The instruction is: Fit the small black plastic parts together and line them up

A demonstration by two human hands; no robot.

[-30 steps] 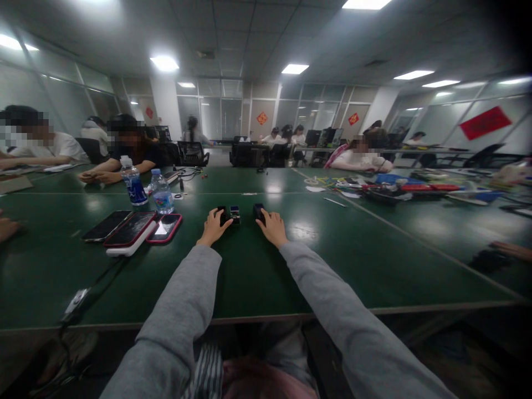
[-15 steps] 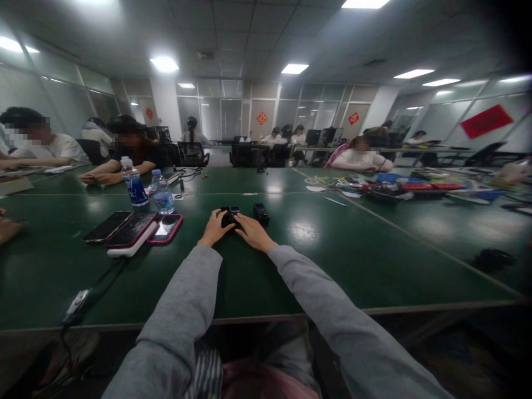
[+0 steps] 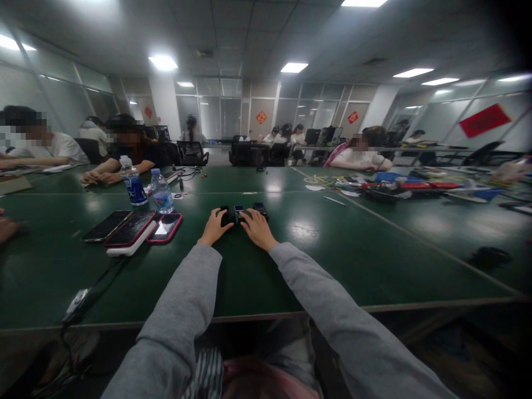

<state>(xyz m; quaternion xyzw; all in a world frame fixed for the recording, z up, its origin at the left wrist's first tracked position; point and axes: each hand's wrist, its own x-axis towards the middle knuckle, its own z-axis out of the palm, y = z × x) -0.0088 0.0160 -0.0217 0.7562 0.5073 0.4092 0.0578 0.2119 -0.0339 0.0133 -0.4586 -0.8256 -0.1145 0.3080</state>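
My left hand (image 3: 214, 228) is closed round a small black block-like object (image 3: 225, 215) on the green table, with thumb and fingers at its sides. Just to the right stands a small dark device with a bluish screen (image 3: 238, 209). My right hand (image 3: 259, 230) has its fingers curled at this device and partly covers it. A second small black block-like device (image 3: 260, 208) stands right behind my right fingers, its lower part hidden. The exact kind of these little devices is too small to make out.
Left on the green table (image 3: 332, 266) lie phones (image 3: 165, 228) and a white power bank (image 3: 129, 246) with a cable. Two bottles (image 3: 162, 192) stand behind them. Tools and wires (image 3: 428, 187) are heaped at the right, near a pen (image 3: 334, 201). Several people sit around.
My right hand has moved a little to the right, and the device with the bluish screen has shifted right, away from the black object at my left hand. My left hand has stayed put.
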